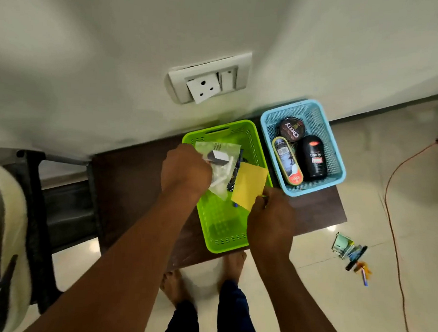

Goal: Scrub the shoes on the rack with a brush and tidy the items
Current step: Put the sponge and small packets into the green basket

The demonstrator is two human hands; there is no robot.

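1. Green plastic was where the tidying step sat: the green basket [222, 229] stood on the dark brown table [135, 187] against the wall, touching the blue basket [337, 156] to its right.
2. My left hand [185, 168] was curled round the near edge of a clear plastic bag [223, 163] holding small white and dark pieces, over the far half of the green basket.
3. My right hand [271, 219] pinched the near corner of a yellow cloth [249, 187], which leaned over the basket's right wall.
4. So my hands were apart, each clamped on its own item.
5. To do this well, I judged the bag should go down flat first, since its loose contents could slide out if it tipped.
6. I reckoned the cloth was best folded or laid beside the bag, wholly inside the rim, so it would not hang over the wall towards the polish.
7. In the blue basket lay a round polish tin [291, 127], a black polish bottle [312, 158] and an oval shoe sponge [287, 164], already neatly grouped; I thought they needed no touching.
8. Shoes and brush were not in sight, so I could not tell how the scrubbing stood.
9. On the floor [363, 198] to my right, some small items [352, 256] lay near an orange cable [396, 238]; these looked yet to be gathered.
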